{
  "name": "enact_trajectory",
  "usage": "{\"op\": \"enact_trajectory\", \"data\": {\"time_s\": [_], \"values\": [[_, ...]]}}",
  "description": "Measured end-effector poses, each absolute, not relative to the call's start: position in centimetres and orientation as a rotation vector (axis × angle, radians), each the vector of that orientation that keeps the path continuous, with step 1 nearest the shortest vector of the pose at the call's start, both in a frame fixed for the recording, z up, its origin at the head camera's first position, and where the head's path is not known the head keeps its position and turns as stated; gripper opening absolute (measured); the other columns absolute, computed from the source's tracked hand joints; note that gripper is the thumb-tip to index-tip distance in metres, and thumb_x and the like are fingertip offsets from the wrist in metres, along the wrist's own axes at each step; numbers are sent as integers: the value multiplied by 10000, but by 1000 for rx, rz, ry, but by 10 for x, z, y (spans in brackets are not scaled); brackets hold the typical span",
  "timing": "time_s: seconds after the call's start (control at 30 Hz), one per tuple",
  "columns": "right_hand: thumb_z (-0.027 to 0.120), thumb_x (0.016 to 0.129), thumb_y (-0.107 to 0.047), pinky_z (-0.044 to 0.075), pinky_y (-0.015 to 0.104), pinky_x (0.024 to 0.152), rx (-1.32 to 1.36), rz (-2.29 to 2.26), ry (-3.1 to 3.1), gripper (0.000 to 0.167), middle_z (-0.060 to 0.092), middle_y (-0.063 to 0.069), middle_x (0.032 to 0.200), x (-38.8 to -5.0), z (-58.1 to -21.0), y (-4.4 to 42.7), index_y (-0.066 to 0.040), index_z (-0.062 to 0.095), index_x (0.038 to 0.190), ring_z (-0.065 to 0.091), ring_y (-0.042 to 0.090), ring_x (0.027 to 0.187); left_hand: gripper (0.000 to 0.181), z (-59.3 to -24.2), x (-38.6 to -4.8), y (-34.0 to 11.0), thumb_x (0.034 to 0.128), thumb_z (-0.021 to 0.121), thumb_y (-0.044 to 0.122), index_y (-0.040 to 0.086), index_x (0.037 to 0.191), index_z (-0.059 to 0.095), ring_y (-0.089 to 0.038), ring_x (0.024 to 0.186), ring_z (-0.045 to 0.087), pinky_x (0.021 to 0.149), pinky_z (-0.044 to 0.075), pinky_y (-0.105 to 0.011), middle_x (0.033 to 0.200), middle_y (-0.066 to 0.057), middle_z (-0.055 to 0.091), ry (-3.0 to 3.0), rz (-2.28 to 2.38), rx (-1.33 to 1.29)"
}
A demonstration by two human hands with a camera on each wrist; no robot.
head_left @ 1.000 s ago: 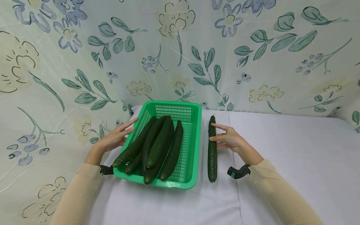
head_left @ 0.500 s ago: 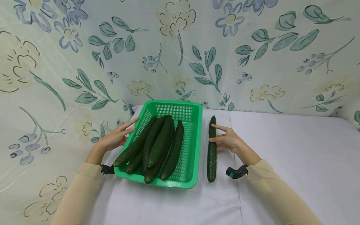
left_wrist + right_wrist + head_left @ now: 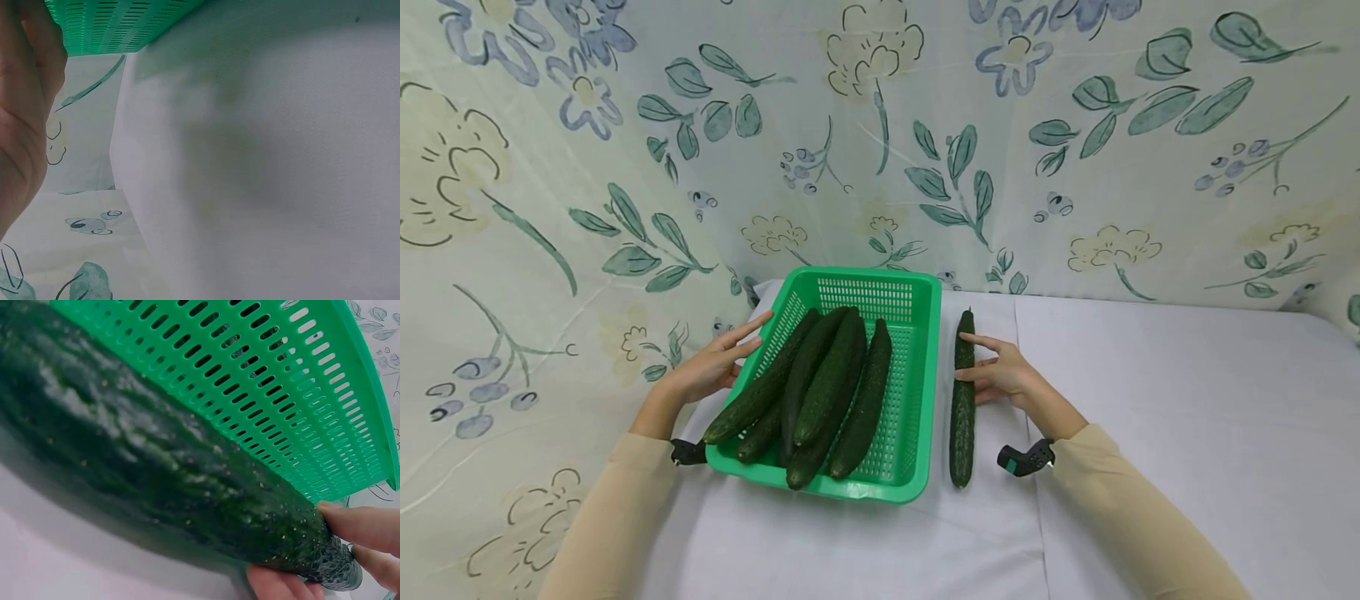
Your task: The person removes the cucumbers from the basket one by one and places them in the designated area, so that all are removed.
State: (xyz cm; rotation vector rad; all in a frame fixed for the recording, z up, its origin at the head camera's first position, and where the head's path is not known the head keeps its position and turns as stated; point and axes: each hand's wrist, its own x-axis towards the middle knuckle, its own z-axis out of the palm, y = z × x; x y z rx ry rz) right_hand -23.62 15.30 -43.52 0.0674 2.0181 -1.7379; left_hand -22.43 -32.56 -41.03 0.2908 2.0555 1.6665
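Note:
A green plastic basket [image 3: 880,493] with slotted walls holds several dark green cucumbers [image 3: 831,383]. My left hand [image 3: 707,373] is at its left side, extended fingers touching the rim; in the left wrist view that hand [image 3: 25,112] shows at the left edge below the basket wall [image 3: 106,28]. Right of the basket, a single cucumber [image 3: 962,433] points away from me, between the fingers of my right hand [image 3: 1007,372]. In the right wrist view, fingers [image 3: 369,528] grip this cucumber [image 3: 169,462] near its far end, from both sides. The left thumb is mostly hidden.
A white cloth [image 3: 1180,417] covers the table, with a fold line running right of the single cucumber. Behind and to the left hangs a floral fabric [image 3: 880,150]. Black wrist devices [image 3: 1026,458] sit on both forearms.
My right hand and its cucumber have shifted slightly left, the cucumber's near end swinging closer to the basket. The left hand and the basket stay in place.

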Motion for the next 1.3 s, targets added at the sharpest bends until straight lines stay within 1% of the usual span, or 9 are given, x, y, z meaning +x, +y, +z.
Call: {"op": "enact_trajectory", "data": {"time_s": [0.1, 0.2, 0.4, 0.53, 0.67, 0.77, 0.9, 1.03, 1.3], "values": [[745, 874, 5, 584, 420, 622, 46, -1730, 2050, 811, 567, 263, 1115, -235, -435, 152, -121, 343, 1567, 648, 185, 609, 546, -410, -224, -325, 1105, 373, 320, 398, 1602, 161, -194, 725, 679, 615, 548, -310, 1515, -139, 359, 2043, 1673, 291], [754, 868, 4, 582, 418, 595, 19, -1704, 2103, 807, 571, 204, 1003, -235, -436, 151, -103, 353, 1560, 638, 180, 578, 545, -411, -225, -325, 1106, 369, 320, 398, 1602, 158, -215, 765, 697, 636, 561, -330, 1524, -145, 349, 2037, 1674, 296], [774, 866, -31, 584, 428, 588, -9, -1669, 2195, 795, 530, 192, 1000, -235, -441, 150, -99, 376, 1550, 627, 174, 581, 549, -411, -224, -325, 1107, 366, 322, 393, 1605, 148, -223, 751, 694, 641, 564, -344, 1497, -141, 380, 2032, 1672, 306], [776, 872, -52, 583, 438, 593, -47, -1656, 2217, 793, 513, 169, 953, -235, -443, 151, -97, 370, 1552, 619, 189, 585, 547, -411, -224, -325, 1108, 364, 317, 392, 1605, 148, -260, 832, 715, 679, 580, -383, 1463, -137, 427, 2025, 1681, 298], [767, 887, -74, 582, 442, 590, -94, -1624, 2221, 793, 528, 163, 920, -233, -442, 152, -100, 350, 1561, 621, 206, 600, 548, -410, -223, -324, 1107, 363, 322, 390, 1606, 146, -186, 672, 654, 605, 543, -312, 1524, -140, 343, 2041, 1670, 294], [756, 898, -84, 580, 440, 583, -124, -1583, 2225, 797, 532, 173, 922, -232, -439, 153, -102, 328, 1570, 623, 216, 616, 547, -410, -222, -324, 1109, 356, 317, 384, 1608, 142, -153, 614, 603, 558, 501, -276, 1542, -167, 308, 2047, 1668, 301], [751, 903, -82, 581, 439, 592, -144, -1561, 2223, 803, 535, 195, 960, -232, -437, 155, -100, 312, 1575, 631, 233, 639, 545, -409, -222, -324, 1110, 351, 312, 380, 1608, 141, -178, 671, 650, 565, 519, -283, 1477, -171, 399, 2046, 1674, 303], [752, 899, -74, 585, 451, 618, -148, -1576, 2209, 810, 544, 198, 970, -232, -438, 158, -96, 306, 1576, 645, 245, 655, 546, -409, -222, -324, 1107, 358, 324, 386, 1606, 148, -165, 637, 622, 550, 499, -268, 1435, -145, 438, 2058, 1666, 296], [759, 891, -67, 586, 446, 632, -151, -1587, 2213, 805, 565, 193, 965, -232, -442, 164, -78, 321, 1566, 637, 260, 690, 549, -410, -223, -324, 1104, 365, 333, 391, 1605, 147, -127, 532, 493, 520, 439, -254, 1531, -172, 307, 2073, 1649, 295]]}}
